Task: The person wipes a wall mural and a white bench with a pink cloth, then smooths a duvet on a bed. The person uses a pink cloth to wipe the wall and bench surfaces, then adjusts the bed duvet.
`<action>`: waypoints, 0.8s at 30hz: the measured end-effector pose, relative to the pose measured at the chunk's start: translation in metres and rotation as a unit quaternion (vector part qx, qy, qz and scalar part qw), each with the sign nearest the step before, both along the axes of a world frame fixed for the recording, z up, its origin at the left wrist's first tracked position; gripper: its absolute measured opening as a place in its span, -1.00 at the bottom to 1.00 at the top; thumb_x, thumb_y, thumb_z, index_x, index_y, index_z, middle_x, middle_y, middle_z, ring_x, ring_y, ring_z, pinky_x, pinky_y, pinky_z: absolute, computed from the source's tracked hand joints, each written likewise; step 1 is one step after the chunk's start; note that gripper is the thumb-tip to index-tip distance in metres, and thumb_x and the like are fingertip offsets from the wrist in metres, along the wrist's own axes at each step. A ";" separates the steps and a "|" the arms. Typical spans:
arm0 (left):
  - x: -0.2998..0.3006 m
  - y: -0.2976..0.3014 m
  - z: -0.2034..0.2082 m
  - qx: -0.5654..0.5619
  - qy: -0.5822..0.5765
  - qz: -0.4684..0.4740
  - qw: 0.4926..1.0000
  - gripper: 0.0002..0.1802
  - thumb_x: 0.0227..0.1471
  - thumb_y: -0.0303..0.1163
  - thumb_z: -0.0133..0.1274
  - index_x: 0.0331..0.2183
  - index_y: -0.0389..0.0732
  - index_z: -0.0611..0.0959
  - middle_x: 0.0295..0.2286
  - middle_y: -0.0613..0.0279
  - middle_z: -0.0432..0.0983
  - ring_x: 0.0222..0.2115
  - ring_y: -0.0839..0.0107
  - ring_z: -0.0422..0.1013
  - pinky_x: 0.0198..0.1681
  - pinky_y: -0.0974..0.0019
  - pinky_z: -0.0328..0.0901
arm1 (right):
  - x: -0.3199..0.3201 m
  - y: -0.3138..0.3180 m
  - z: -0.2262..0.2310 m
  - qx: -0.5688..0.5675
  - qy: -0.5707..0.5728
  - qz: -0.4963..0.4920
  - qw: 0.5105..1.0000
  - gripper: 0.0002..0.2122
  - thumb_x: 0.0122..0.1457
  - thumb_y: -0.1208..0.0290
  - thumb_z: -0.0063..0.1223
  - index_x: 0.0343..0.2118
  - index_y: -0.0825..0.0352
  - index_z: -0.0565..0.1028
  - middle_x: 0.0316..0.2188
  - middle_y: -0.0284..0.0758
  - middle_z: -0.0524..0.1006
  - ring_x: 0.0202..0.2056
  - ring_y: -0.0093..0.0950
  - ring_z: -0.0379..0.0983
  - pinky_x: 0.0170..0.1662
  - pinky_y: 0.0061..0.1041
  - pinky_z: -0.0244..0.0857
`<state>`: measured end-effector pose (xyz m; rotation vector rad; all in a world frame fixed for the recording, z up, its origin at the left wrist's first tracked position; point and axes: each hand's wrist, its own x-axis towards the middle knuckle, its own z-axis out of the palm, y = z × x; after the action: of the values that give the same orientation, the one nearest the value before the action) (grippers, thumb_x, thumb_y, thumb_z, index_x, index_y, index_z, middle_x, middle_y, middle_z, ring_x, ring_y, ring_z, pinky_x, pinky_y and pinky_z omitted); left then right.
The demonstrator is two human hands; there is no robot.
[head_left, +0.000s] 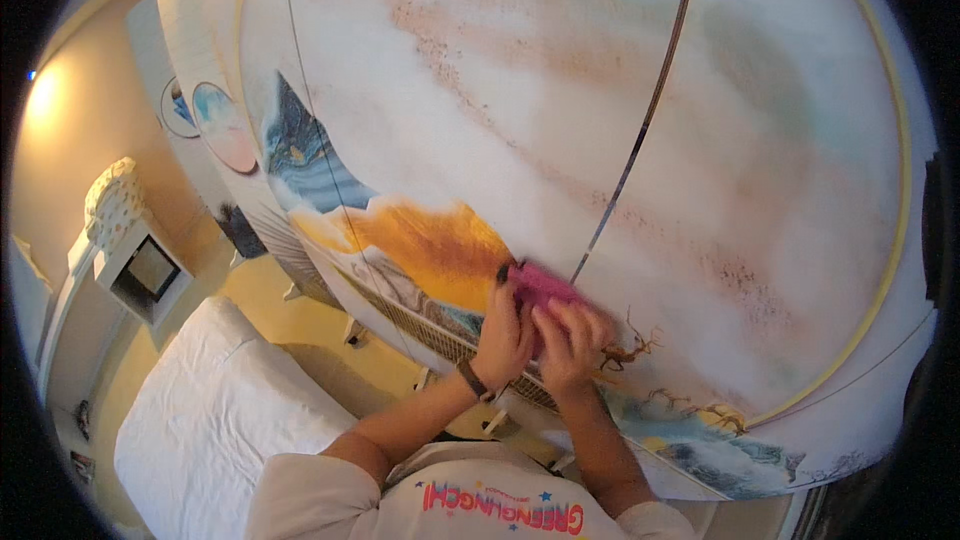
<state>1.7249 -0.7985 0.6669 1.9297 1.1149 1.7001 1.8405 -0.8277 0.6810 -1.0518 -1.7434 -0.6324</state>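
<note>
Bunched bright-pink fabric cloth (548, 283) is held in 2 hands, at or against the broad pale panel with a printed landscape (520, 110); exact contact hidden by the fingers. Left hand (508, 335), a dark band (474, 380) on its wrist, grasps the cloth's left side; right hand (568, 342) has its fingers curled on the lower right side, edges slightly blurred. A small black item (503, 273) sits at the left fingertips; kind cannot be told. Thin dark seam (640, 135) runs upward from just above the grip. Printed golden mountain (430, 245): left of grip, near. Printed brown deer (630, 350): just right of grip. White-covered bed (225, 410): lower left of grip, well apart. White box-shaped cabinet with a dark front (148, 272): farther left of grip.
</note>
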 end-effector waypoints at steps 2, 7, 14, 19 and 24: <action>0.001 0.003 0.051 0.066 0.007 0.025 0.997 -0.68 0.05 -0.59 -0.13 -0.11 -0.42 0.33 -0.29 -0.19 0.24 -0.27 -0.06 0.25 -0.14 0.09 0.20 | -0.002 0.013 0.039 0.082 0.033 0.009 0.996 -0.81 0.01 0.41 0.14 -0.26 0.14 0.59 -0.16 -0.45 0.49 -0.12 -0.42 0.30 -0.03 -0.36 0.10; 0.001 0.009 0.091 0.126 -0.017 0.042 0.991 -0.71 0.04 -0.60 -0.14 -0.14 -0.38 0.36 -0.28 -0.18 0.25 -0.29 -0.06 0.25 -0.19 0.10 0.21 | -0.008 0.022 0.057 0.126 0.049 0.005 0.991 -0.80 0.05 0.41 0.13 -0.22 0.12 0.56 -0.12 -0.46 0.46 -0.08 -0.42 0.27 -0.01 -0.30 0.08; 0.004 -0.007 -0.063 -0.107 0.009 0.068 0.992 -0.71 -0.01 -0.58 -0.10 -0.17 -0.39 0.33 -0.25 -0.25 0.26 -0.27 -0.17 0.25 -0.19 0.05 0.21 | 0.017 -0.003 -0.110 -0.110 -0.099 0.007 0.989 -0.76 0.07 0.42 0.07 -0.16 0.19 0.54 -0.08 -0.41 0.41 -0.01 -0.36 0.24 -0.01 -0.22 0.06; 0.022 -0.018 -0.172 -0.344 -0.134 -0.012 0.929 -0.71 -0.02 -0.56 -0.07 -0.19 -0.37 0.34 -0.21 -0.20 0.32 -0.19 -0.07 0.31 -0.12 0.05 0.21 | 0.034 -0.012 -0.185 -0.213 -0.149 0.036 0.965 -0.73 0.06 0.50 0.06 -0.14 0.31 0.51 -0.14 -0.34 0.43 -0.05 -0.31 0.31 0.00 -0.25 0.09; 0.026 -0.012 -0.130 -0.230 -0.206 0.053 0.950 -0.70 -0.01 -0.53 -0.05 -0.18 -0.35 0.35 -0.27 -0.05 0.37 -0.24 0.09 0.31 -0.16 0.18 0.22 | 0.019 -0.008 -0.101 -0.158 -0.120 0.075 0.977 -0.75 0.05 0.51 0.07 -0.17 0.32 0.53 -0.15 -0.33 0.45 -0.06 -0.33 0.32 0.00 -0.28 0.11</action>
<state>1.7510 -0.8104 0.5369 1.1887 1.3147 1.6106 1.8591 -0.8360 0.5799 -1.0765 -2.1656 -0.4066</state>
